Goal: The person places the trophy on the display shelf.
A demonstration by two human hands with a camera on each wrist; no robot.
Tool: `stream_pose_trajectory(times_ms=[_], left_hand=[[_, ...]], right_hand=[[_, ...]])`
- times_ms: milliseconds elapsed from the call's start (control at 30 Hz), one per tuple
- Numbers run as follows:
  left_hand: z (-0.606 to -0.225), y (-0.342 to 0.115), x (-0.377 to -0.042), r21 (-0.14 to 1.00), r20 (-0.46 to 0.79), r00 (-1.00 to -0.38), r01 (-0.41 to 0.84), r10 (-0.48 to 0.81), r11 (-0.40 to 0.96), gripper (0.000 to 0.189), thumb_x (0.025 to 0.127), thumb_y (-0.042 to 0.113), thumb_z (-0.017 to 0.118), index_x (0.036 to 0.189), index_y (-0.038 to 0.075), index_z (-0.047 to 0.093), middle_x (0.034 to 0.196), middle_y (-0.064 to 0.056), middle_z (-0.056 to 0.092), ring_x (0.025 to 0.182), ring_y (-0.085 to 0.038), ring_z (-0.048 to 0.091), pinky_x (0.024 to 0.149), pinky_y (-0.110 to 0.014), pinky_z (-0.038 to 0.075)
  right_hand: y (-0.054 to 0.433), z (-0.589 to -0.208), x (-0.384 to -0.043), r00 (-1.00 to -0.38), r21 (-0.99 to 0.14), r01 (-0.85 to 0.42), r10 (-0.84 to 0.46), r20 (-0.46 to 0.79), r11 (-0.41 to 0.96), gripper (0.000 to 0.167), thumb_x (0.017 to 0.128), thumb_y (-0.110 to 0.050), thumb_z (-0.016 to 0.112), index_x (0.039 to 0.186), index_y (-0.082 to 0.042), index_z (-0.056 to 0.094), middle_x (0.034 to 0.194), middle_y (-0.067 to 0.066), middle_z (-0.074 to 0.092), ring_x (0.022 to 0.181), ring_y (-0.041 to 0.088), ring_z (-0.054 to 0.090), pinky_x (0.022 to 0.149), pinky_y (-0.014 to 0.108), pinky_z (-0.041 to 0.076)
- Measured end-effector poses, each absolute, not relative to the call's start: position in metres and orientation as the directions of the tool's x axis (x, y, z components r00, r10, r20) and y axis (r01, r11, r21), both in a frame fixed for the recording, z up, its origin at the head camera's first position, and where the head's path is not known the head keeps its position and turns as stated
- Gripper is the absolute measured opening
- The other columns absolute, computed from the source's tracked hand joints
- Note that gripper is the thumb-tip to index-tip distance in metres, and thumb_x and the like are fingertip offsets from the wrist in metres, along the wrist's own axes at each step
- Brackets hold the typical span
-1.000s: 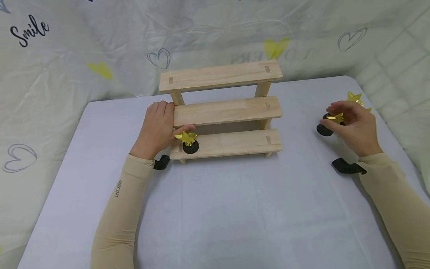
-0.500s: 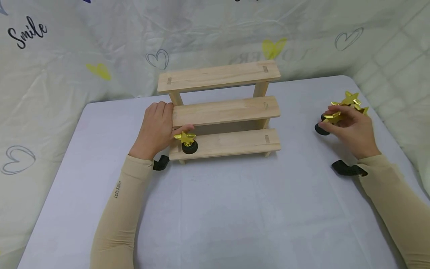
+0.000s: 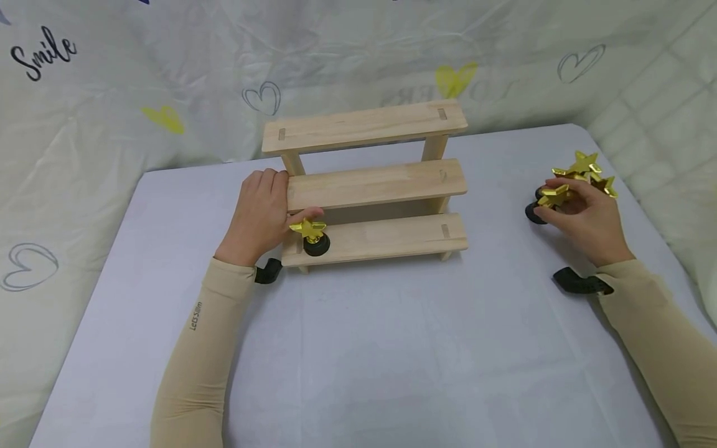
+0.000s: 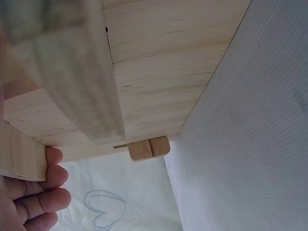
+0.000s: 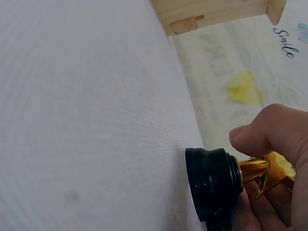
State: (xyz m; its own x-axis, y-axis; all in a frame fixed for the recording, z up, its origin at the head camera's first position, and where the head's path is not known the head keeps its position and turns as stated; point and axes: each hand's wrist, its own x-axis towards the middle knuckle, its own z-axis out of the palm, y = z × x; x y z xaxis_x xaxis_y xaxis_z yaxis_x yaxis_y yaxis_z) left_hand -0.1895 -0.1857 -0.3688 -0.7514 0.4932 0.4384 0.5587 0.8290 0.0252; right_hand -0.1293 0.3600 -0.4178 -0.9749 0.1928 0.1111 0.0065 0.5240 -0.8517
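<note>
My left hand (image 3: pixel 261 214) holds the left end of the middle board of a three-tier wooden shelf (image 3: pixel 375 183). In the left wrist view its fingertips (image 4: pixel 57 198) curl round the edge of a wooden board (image 4: pixel 24 151). A small trophy (image 3: pixel 311 236) with a gold star and a black round base stands upright on the bottom tier's left end, by my thumb. At the table's right, my right hand (image 3: pixel 590 221) has thumb and fingers around the gold upper part of another star trophy (image 5: pixel 214 185), whose base is on or close to the tabletop.
More gold star trophies (image 3: pixel 585 163) stand close together behind my right hand, partly hidden by it. A white cloth covers the table (image 3: pixel 381 348). Behind it hangs a pale patterned curtain (image 3: pixel 336 56).
My right hand's fingers have closed in on the star trophy, which has shifted slightly. My left hand keeps its hold on the shelf. The head view has moved a little.
</note>
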Motion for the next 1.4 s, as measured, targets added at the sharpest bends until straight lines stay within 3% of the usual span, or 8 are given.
stream_pose_trajectory(times_ms=[100,300,500,600,967,1200,1300,1400], left_hand=[[-0.369,-0.186,-0.19,0.023,0.441,-0.751,0.557,0.491,0.83,0.092,0.086,0.082,0.052,0.104,-0.008,0.053,0.082,-0.019,0.05,0.079,-0.036,0.045,0.078,-0.046,0.042],[-0.368,-0.185,-0.19,0.02,0.443,-0.749,0.557,0.492,0.83,0.091,0.086,0.081,0.056,0.102,-0.008,0.053,0.081,-0.018,0.049,0.077,-0.035,0.045,0.077,-0.045,0.042],[-0.369,-0.185,-0.189,0.032,0.446,-0.756,0.549,0.48,0.835,0.104,0.085,0.091,0.023,0.1,-0.007,0.053,0.08,-0.018,0.049,0.076,-0.035,0.045,0.076,-0.046,0.041],[-0.37,-0.184,-0.189,0.033,0.443,-0.761,0.543,0.474,0.839,0.107,0.084,0.093,0.017,0.1,-0.007,0.053,0.08,-0.018,0.05,0.077,-0.035,0.045,0.076,-0.046,0.041],[-0.37,-0.185,-0.19,0.025,0.44,-0.757,0.549,0.484,0.836,0.108,0.084,0.093,0.018,0.102,-0.008,0.053,0.08,-0.017,0.049,0.076,-0.034,0.044,0.076,-0.045,0.041],[-0.369,-0.184,-0.189,0.028,0.454,-0.752,0.548,0.478,0.836,0.107,0.084,0.093,0.019,0.101,-0.007,0.054,0.079,-0.018,0.049,0.075,-0.034,0.044,0.075,-0.045,0.04],[-0.369,-0.185,-0.189,0.027,0.452,-0.748,0.556,0.485,0.831,0.103,0.085,0.091,0.028,0.101,-0.008,0.053,0.079,-0.018,0.049,0.075,-0.034,0.043,0.075,-0.045,0.04],[-0.369,-0.185,-0.19,0.024,0.456,-0.738,0.569,0.498,0.822,0.099,0.086,0.088,0.035,0.101,-0.008,0.053,0.079,-0.018,0.048,0.074,-0.034,0.043,0.075,-0.044,0.04]], right_hand=[[0.36,-0.417,-0.129,-0.974,-0.847,0.012,0.199,0.111,0.531,0.055,0.085,0.001,0.08,0.136,-0.015,0.066,0.115,-0.031,0.062,0.091,-0.012,0.061,0.073,0.0,0.045],[0.358,-0.417,-0.129,-0.976,-0.87,0.031,0.202,0.08,0.492,0.054,0.086,-0.002,0.082,0.135,-0.018,0.066,0.118,-0.027,0.062,0.09,-0.013,0.064,0.075,0.0,0.048],[0.352,-0.42,-0.134,-0.98,-0.866,0.021,0.182,0.081,0.499,0.054,0.085,-0.003,0.083,0.135,-0.012,0.065,0.111,-0.026,0.062,0.084,-0.014,0.065,0.074,0.001,0.049],[0.348,-0.42,-0.134,-0.982,-0.849,0.028,0.175,0.077,0.528,0.055,0.084,-0.006,0.085,0.135,-0.013,0.065,0.107,-0.028,0.062,0.081,-0.014,0.064,0.072,0.002,0.048],[0.355,-0.422,-0.13,-0.986,-0.795,0.068,0.161,0.038,0.603,0.049,0.081,-0.019,0.091,0.123,-0.024,0.067,0.111,-0.033,0.057,0.088,-0.019,0.06,0.078,-0.002,0.042],[0.356,-0.422,-0.128,-0.983,-0.801,0.1,0.182,0.011,0.59,0.043,0.082,-0.02,0.09,0.113,-0.031,0.062,0.092,-0.041,0.06,0.081,-0.024,0.06,0.073,0.0,0.042],[0.355,-0.422,-0.127,-0.983,-0.807,0.095,0.184,0.017,0.583,0.04,0.082,-0.019,0.09,0.11,-0.028,0.064,0.087,-0.041,0.062,0.079,-0.023,0.062,0.072,0.0,0.043],[0.355,-0.422,-0.126,-0.984,-0.796,0.095,0.177,0.015,0.597,0.039,0.082,-0.021,0.09,0.111,-0.027,0.065,0.092,-0.04,0.061,0.08,-0.022,0.061,0.073,0.0,0.042]])
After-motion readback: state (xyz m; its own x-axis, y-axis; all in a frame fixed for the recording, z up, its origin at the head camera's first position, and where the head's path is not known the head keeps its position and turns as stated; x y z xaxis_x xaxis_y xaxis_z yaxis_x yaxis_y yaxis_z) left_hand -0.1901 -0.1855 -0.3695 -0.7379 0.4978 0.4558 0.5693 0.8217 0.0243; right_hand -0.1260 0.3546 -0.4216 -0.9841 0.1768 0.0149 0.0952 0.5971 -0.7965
